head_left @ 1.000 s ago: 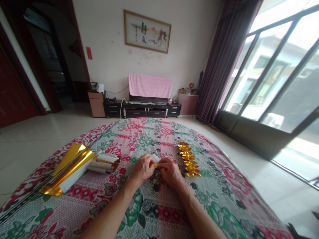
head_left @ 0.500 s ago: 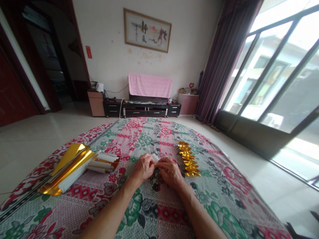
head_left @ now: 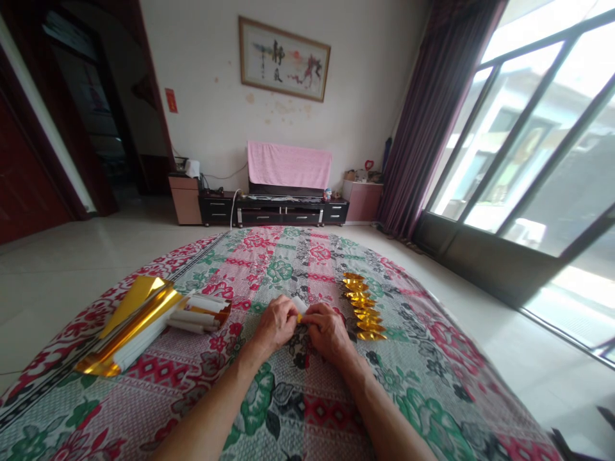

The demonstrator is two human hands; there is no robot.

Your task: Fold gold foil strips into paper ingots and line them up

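Near the middle of the cloth-covered table, my left hand [head_left: 277, 325] and my right hand [head_left: 327, 330] meet, both closed on one small sheet of foil paper [head_left: 300, 305]. Its white side shows above the fingers, and a bit of gold shows between the fingertips. The rest of the sheet is hidden by my fingers. To the right of my right hand lies a row of folded gold paper ingots [head_left: 367, 314]. Left of my left hand are several white paper rolls [head_left: 195, 317] with gold showing at one end, beside a stack of gold foil sheets [head_left: 139, 326].
A flowered red, green and grey tablecloth [head_left: 283, 397] covers the round table. Beyond it stands a low black TV cabinet [head_left: 281, 214], with a pink towel [head_left: 289, 164] draped over the screen. A purple curtain [head_left: 418, 128] and large windows are on the right.
Slightly more gold shows between my fingertips than before. Both hands stay in nearly the same place; the ingots and the paper stacks have not moved.
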